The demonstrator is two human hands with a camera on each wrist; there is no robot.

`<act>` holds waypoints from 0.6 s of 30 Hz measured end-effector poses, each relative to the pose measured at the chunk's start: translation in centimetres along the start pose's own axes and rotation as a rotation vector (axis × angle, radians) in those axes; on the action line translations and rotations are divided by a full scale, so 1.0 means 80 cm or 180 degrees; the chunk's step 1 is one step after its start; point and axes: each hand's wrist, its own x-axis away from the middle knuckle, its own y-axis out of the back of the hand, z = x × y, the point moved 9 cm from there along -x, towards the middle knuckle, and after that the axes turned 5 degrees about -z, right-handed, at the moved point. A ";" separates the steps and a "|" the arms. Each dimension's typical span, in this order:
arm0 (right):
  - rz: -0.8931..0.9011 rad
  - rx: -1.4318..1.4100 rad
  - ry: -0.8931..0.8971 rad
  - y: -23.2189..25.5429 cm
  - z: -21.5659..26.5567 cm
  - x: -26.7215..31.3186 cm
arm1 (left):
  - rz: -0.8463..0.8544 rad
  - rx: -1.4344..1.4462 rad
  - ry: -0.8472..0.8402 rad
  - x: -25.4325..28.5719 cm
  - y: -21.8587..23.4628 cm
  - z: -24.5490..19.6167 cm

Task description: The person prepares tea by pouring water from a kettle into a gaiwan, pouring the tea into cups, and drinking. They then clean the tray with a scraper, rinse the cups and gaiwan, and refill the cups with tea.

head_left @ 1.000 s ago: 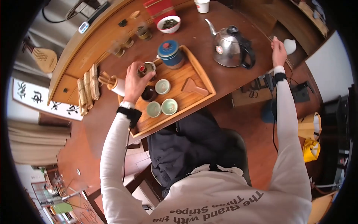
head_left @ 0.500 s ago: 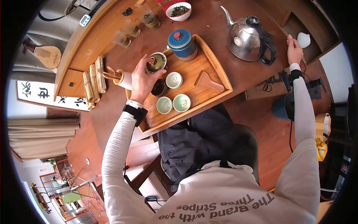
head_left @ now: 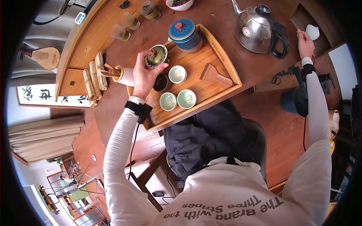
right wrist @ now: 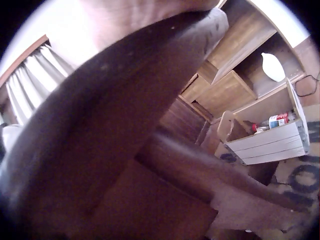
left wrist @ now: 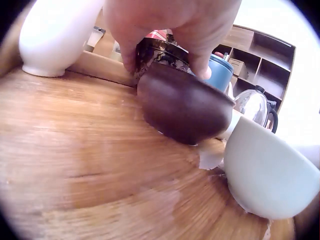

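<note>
My left hand point(head_left: 145, 77) grips a small patterned bowl point(head_left: 160, 56) at the tray's far left side, thumb and fingers at opposite sides of its rim. A reddish knob stands at the middle of its green-gold face. In the left wrist view, a dark brown cup point(left wrist: 185, 105) partly hides this bowl. Three pale green cups, one of them a cup point(head_left: 177, 74) beside the brown one, stand on the wooden tray point(head_left: 211, 49). At the far right, my right hand point(head_left: 306, 44) rests on the table edge point(right wrist: 115, 90), holding nothing that shows.
A blue lidded canister point(head_left: 184, 35) and a brown wedge-shaped tool point(head_left: 217, 75) are on the tray. A steel kettle point(head_left: 256, 32) stands to the right. Left of the tray are a white holder point(head_left: 126, 75) with wooden tools and bamboo rolls point(head_left: 92, 79). Glasses point(head_left: 151, 13) line the back.
The head view has shifted, so the tabletop things sit further right and higher. My left hand stays by the brown cup, with the bowl's face showing more fully. My right hand stays at the table edge.
</note>
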 end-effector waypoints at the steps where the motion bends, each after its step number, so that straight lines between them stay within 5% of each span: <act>1: 0.0005 0.0044 0.0043 -0.001 0.001 0.000 | 0.0037 0.0307 0.0152 -0.002 -0.003 0.004; 11: 0.0097 0.0215 0.0198 -0.012 -0.007 -0.008 | -0.0058 0.1049 0.0099 -0.005 -0.004 0.000; 18: 0.0093 0.0478 0.0228 -0.013 -0.001 -0.003 | -0.0753 0.1050 0.0283 -0.002 0.071 -0.062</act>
